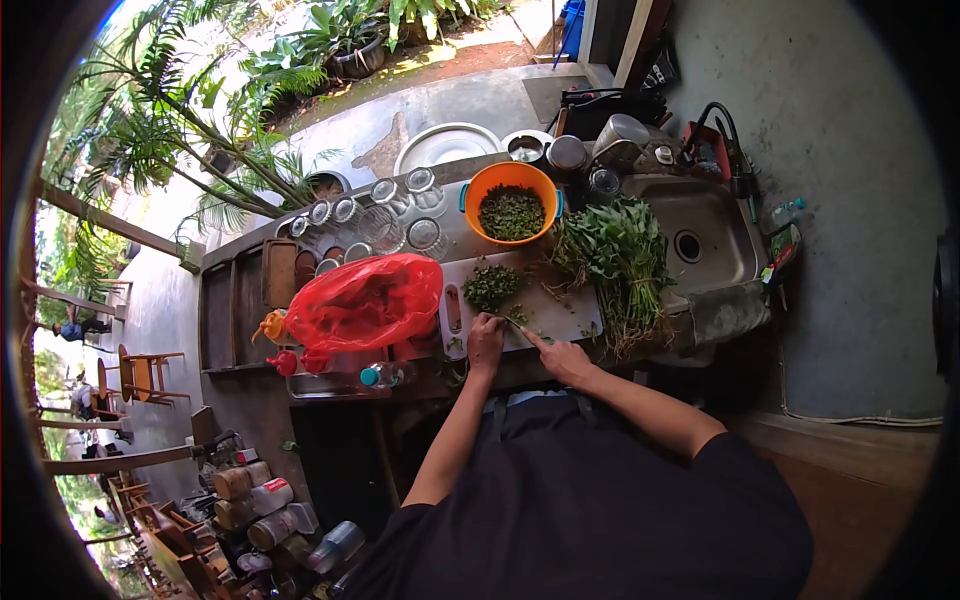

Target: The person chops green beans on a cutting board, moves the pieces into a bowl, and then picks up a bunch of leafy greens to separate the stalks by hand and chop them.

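Note:
My right hand (pixel 563 362) grips a knife (pixel 524 329), whose blade points left across the white cutting board (pixel 572 318). Close to the blade, my left hand (pixel 486 342) rests on the board's near side with its fingers closed on leafy greens, mostly hidden under them. Just beyond my left hand lies a pile of chopped greens (pixel 491 287). Small cut bits are scattered near the knife. A large bunch of uncut leafy greens (pixel 625 262) with roots lies at the board's right end. Behind the board stands an orange basin (pixel 481 183) with blue handles, holding chopped greens.
Left of the board sits a red plastic bag (pixel 345 312), with a blue-capped bottle (pixel 385 375) in front. Several glass jars (pixel 425 236) stand behind it. A metal sink (pixel 730 240) is at the right. Lidded containers (pixel 568 154) line the back of the counter.

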{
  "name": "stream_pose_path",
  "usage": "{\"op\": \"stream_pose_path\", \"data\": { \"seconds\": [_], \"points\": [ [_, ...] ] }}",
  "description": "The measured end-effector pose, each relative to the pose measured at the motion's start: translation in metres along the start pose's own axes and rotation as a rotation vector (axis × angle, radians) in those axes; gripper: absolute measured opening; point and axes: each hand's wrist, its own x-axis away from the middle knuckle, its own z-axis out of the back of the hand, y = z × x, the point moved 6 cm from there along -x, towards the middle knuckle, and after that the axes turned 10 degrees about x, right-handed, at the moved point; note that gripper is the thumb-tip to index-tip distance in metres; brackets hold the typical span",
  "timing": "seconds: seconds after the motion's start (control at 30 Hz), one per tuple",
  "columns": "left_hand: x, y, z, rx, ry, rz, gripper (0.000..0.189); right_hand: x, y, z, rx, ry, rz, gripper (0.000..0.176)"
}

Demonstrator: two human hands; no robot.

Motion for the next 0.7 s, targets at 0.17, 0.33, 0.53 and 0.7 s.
{"op": "stream_pose_path", "data": {
  "seconds": [0.17,0.33,0.53,0.7],
  "points": [
    [0.0,0.005,0.003,-0.002,0.009,-0.014,0.009,-0.007,0.005,-0.021,-0.022,0.08,0.025,0.079],
    [0.001,0.013,0.003,-0.053,-0.029,-0.081,0.009,-0.002,0.004,-0.015,0.021,0.092,0.035,0.08],
    [0.001,0.012,0.0,-0.088,-0.077,-0.108,0.011,0.015,0.006,-0.003,0.054,0.023,0.036,0.083],
    [0.004,0.017,0.008,-0.066,-0.097,-0.148,0.014,0.017,0.009,-0.001,0.087,0.024,0.062,0.082]
  ]
}}
